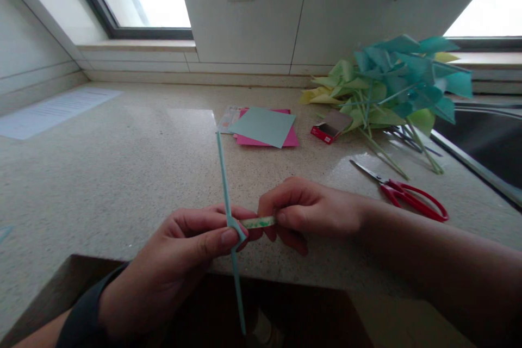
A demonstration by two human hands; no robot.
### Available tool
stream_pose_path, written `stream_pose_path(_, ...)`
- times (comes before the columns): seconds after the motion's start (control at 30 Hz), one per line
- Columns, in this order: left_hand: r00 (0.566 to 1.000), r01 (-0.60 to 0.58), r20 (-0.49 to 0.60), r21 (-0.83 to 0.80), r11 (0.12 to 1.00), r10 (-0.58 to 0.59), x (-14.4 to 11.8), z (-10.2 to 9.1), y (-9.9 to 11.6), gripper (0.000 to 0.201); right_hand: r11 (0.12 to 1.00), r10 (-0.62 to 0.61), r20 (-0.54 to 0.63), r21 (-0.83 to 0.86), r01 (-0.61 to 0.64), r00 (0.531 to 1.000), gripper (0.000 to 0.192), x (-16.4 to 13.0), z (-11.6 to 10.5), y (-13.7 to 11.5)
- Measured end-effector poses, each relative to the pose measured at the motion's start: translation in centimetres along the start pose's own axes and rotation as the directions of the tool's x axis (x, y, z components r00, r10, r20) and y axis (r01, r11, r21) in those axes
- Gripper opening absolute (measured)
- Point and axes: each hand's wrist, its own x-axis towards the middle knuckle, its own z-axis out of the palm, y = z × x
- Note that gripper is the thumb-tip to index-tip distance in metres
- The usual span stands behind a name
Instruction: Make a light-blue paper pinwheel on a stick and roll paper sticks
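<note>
My left hand (pixel 196 244) is closed, pinching a thin light blue paper strip (pixel 223 174) between thumb and fingers. The paper strip runs nearly upright, its top end over the counter and its bottom end below the counter's front edge. At the thumb a short piece of it is folded over, with a bit of pink beside it. A narrow pale strip with green print (pixel 261 222) stretches from there to my right hand (pixel 297 212). The right thumb and forefinger pinch its other end. Where the printed strip meets the blue paper is partly hidden by the left fingers.
On the speckled counter (pixel 142 174) lie pink and pale blue paper squares (pixel 265 126), a small red box (pixel 326 131) and red-handled scissors (pixel 408 196). Folded paper flowers (pixel 408 76) rest at the back right, beside a dark sink (pixel 489 141). A printed sheet (pixel 53 111) lies left.
</note>
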Motion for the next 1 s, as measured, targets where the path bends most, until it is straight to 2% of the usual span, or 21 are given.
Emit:
stream_pose_path(0.37,1.0,-0.01,-0.019,-0.009,1.0,0.01,0.25,0.2,0.12,0.008,1.0,-0.002,0.004,0.019,0.002,1.0,0.014,-0.14,0.03,-0.24)
stream_pose_path(0.63,1.0,-0.027,0.002,-0.006,1.0,0.027,0.05,0.2,0.23,0.01,0.994,-0.017,0.013,0.111,0.015,1.0,0.014,-0.17,-0.08,0.19)
stream_pose_path(1.0,1.0,-0.016,0.0,-0.032,0.999,0.016,0.04,0.17,0.17,0.01,0.995,-0.039,0.02,0.088,0.038,0.999,0.015,-0.15,-0.08,0.18)
